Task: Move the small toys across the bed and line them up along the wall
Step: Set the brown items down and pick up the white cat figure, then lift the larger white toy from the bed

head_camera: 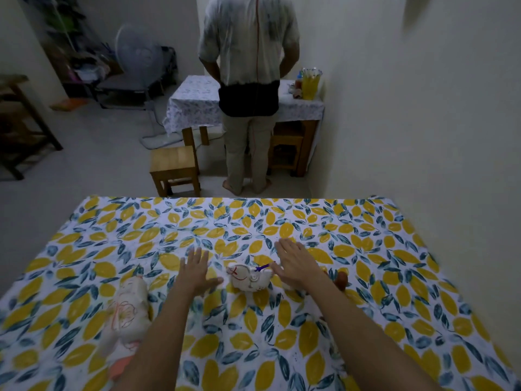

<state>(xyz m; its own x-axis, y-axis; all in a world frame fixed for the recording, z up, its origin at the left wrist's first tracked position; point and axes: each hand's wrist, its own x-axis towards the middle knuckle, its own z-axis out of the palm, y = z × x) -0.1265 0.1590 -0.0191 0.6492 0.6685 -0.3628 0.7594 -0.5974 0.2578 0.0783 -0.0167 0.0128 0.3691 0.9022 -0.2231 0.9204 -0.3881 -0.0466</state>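
Note:
A small white toy (250,277) with red and purple marks stands on the bed (282,218), which has a yellow-and-blue leaf sheet. My left hand (197,272) lies flat and open just left of it, holding nothing. My right hand (296,263) hovers open just right of the toy, fingers spread. A brown toy (341,279) peeks out right of my right wrist, partly hidden. A larger pale doll (128,309) lies on the sheet left of my left forearm. The wall (423,122) runs along the bed's right side.
Beyond the bed's foot a person (249,88) stands with their back to me at a cloth-covered table (191,105). A wooden stool (174,169) is left of their legs. A fan (141,55) and dark furniture (19,122) stand farther left.

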